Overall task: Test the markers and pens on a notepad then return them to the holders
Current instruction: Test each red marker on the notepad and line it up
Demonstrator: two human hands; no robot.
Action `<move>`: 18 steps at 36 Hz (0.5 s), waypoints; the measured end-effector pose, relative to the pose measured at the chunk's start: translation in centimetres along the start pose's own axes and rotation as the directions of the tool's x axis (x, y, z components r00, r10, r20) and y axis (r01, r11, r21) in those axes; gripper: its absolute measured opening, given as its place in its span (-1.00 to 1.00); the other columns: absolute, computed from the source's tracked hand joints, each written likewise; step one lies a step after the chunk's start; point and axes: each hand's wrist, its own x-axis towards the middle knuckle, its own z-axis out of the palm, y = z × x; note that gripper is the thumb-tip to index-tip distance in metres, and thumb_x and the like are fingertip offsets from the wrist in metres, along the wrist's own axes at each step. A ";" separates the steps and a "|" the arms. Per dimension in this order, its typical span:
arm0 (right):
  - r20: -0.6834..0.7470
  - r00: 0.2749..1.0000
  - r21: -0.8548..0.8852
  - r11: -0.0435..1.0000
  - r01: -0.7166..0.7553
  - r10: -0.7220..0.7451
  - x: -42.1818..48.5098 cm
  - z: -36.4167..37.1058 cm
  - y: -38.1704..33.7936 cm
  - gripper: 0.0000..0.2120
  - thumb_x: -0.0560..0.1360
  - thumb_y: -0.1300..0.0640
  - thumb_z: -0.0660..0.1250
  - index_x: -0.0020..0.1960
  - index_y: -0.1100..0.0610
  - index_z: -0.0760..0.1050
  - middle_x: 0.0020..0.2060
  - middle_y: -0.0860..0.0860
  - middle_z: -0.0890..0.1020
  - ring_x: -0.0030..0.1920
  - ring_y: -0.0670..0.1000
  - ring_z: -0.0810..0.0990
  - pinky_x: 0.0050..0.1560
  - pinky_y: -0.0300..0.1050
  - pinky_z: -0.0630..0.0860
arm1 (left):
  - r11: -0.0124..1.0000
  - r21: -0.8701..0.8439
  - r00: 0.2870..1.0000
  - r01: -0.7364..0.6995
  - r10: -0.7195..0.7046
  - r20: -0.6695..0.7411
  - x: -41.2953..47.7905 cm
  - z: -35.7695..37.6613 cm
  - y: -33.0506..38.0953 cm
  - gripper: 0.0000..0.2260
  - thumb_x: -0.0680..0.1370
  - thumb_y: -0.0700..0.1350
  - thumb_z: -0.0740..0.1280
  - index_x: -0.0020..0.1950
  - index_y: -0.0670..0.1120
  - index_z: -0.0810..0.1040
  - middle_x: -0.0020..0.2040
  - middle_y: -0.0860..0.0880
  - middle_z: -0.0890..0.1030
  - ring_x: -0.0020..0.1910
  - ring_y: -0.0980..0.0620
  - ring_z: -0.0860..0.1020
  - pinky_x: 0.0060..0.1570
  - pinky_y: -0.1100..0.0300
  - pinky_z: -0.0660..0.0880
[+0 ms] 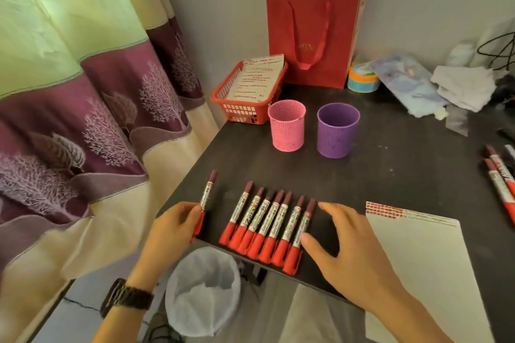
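Left hand [170, 227] grips one marker [207, 198], right hand [351, 256] open beside row of seven markers [271, 227]; pink holder [287, 127], purple holder [337, 131], red basket [220, 92] holding paper [256, 78].

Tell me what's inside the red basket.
The red basket holds a white sheet covered in red marks, its top edge sticking up past the rim. Anything beneath the sheet is hidden.
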 end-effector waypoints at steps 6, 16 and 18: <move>0.059 0.998 0.026 1.000 -0.016 0.015 0.1 2.7 -1.0 -0.11 0.29 -0.65 0.04 0.50 -0.32 -0.06 0.55 -0.20 0.08 0.54 -0.11 0.07 0.45 -0.01 0.31 | 0.980 0.179 0.996 -0.090 0.091 -0.001 0.3 1.1 0.6 -0.86 0.62 0.11 0.24 0.08 0.18 0.57 -0.04 0.17 0.59 -0.09 0.22 0.53 -0.16 0.32 0.41; 0.097 0.995 -0.111 0.994 0.010 0.001 -0.8 3.8 -0.8 -0.05 0.24 -0.72 -0.13 0.51 -0.35 -0.25 0.58 -0.26 -0.14 0.58 -0.12 -0.03 0.49 -0.04 0.23 | 0.953 0.230 0.979 -0.199 0.202 0.011 -0.5 2.5 0.1 -0.90 0.59 0.17 0.24 0.09 0.30 0.50 -0.12 0.28 0.55 -0.13 0.28 0.53 -0.23 0.33 0.41; 0.102 0.995 -0.122 0.992 0.013 0.000 -0.8 3.8 -0.9 -0.05 0.23 -0.72 -0.15 0.50 -0.35 -0.27 0.57 -0.26 -0.15 0.57 -0.13 -0.04 0.50 -0.06 0.20 | 0.949 0.240 0.979 -0.202 0.203 0.021 -0.5 2.7 0.0 -0.87 0.60 0.19 0.20 0.12 0.30 0.48 -0.09 0.30 0.55 -0.12 0.28 0.54 -0.24 0.32 0.42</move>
